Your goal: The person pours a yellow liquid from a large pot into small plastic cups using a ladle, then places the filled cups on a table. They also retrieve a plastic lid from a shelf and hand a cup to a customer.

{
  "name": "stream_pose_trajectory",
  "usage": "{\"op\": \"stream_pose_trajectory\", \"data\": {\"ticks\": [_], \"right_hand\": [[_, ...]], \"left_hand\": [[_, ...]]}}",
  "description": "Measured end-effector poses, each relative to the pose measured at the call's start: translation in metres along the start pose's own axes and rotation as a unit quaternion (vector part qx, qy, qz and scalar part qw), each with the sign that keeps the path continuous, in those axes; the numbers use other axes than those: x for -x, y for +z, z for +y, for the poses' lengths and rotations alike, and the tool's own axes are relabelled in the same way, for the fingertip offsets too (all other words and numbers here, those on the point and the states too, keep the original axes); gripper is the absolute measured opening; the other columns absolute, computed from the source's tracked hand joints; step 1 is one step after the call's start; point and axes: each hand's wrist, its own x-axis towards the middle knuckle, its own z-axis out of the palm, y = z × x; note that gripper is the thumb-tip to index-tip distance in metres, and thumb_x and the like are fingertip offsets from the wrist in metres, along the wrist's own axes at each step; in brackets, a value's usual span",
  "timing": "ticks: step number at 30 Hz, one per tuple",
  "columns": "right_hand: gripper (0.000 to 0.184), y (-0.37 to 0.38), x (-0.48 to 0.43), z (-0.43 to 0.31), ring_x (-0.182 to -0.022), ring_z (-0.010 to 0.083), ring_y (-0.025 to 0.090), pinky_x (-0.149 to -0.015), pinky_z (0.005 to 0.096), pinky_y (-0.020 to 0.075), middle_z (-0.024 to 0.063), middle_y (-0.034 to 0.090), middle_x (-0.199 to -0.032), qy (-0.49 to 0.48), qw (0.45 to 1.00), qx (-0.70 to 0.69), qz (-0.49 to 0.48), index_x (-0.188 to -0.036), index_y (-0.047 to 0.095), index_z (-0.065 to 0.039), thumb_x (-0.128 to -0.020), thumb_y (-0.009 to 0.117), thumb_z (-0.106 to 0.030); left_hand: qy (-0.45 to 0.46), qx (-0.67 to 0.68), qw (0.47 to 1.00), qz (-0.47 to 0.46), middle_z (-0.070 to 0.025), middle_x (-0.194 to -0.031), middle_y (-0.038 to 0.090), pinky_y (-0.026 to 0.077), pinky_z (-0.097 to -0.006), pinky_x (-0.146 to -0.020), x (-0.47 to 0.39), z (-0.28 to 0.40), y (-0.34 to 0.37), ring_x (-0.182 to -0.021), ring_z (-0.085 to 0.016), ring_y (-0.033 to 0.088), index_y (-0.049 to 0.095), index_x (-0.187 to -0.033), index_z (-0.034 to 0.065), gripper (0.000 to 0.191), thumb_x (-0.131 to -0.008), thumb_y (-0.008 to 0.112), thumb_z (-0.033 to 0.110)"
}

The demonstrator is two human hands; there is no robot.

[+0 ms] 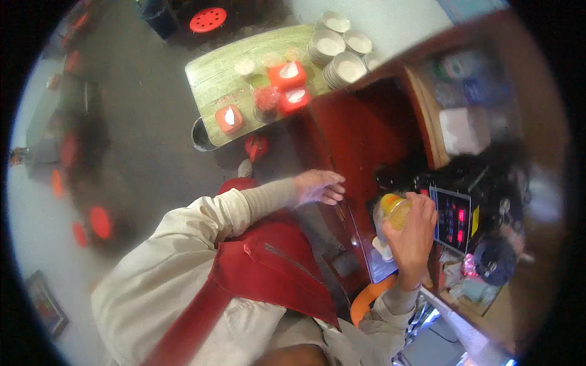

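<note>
My right hand (412, 228) grips a clear jar with a yellow lid (397, 211) above the dark red wooden counter (361, 132). Just past its fingers stands a black device with a lit red display (453, 219). Below the jar, a white object and a pale blue item (381, 267) lie at the counter's edge, partly covered by my wrist. My left hand (320, 186) hangs by the counter's near edge with loosely bent fingers and holds nothing. A red apron (274, 265) covers my front.
A green table (215, 82) bears stacked bowls (346, 67), red tissue boxes (286, 75) and several small jars. Red stools (208, 19) stand around the floor. Shelving with a white package (464, 130) rises at right. An orange curved object (368, 297) is near my right forearm.
</note>
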Motion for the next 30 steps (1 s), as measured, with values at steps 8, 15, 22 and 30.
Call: {"op": "stream_pose_trajectory", "data": {"ticks": [8, 15, 22, 30], "right_hand": [[0.063, 0.054, -0.139, -0.154, -0.122, 0.0369, 0.045, -0.106, 0.0435, 0.0352, 0.0186, 0.047, -0.129, -0.159, 0.971, -0.164, -0.066, -0.126, 0.050, -0.003, -0.069, 0.073, -0.017], [0.077, 0.173, -0.259, -0.285, -0.123, 0.0412, 0.042, -0.103, 0.0472, 0.0374, 0.0191, 0.045, -0.133, -0.348, 0.908, -0.215, -0.085, -0.134, 0.044, -0.005, -0.066, 0.078, -0.016], [0.069, 0.346, -0.350, -0.405, -0.112, 0.0411, 0.049, -0.090, 0.0487, 0.0484, 0.0165, 0.047, -0.129, -0.355, 0.921, -0.137, -0.089, -0.130, 0.048, -0.010, -0.069, 0.078, -0.020], [0.068, 0.460, -0.400, -0.459, -0.111, 0.0387, 0.050, -0.085, 0.0468, 0.0515, 0.0138, 0.047, -0.127, -0.332, 0.940, -0.036, -0.073, -0.130, 0.048, -0.013, -0.069, 0.079, -0.020]], "left_hand": [[0.105, 0.107, 0.988, 0.036, -0.0102, -0.118, 0.060, 0.046, -0.0401, -0.099, 0.045, 0.118, -0.036, -0.110, -0.023, 0.058, 0.054, -0.123, 0.0042, 0.039, -0.103, 0.042, 0.035], [0.233, 0.258, 0.927, 0.140, -0.0114, -0.132, 0.053, 0.042, -0.0441, -0.103, 0.104, 0.194, -0.196, -0.118, -0.027, 0.053, 0.047, -0.132, 0.0030, 0.047, -0.103, 0.041, 0.040], [0.328, 0.241, 0.809, 0.423, -0.0216, -0.151, 0.032, 0.035, -0.0437, -0.113, 0.210, 0.100, -0.323, -0.137, -0.032, 0.037, 0.024, -0.148, -0.0010, 0.072, -0.099, 0.045, 0.048], [0.175, 0.449, 0.610, 0.629, -0.0147, -0.113, 0.060, 0.055, -0.0414, -0.078, 0.328, -0.172, -0.329, -0.095, -0.027, 0.063, 0.051, -0.124, 0.0049, 0.040, -0.096, 0.058, 0.032]]}}
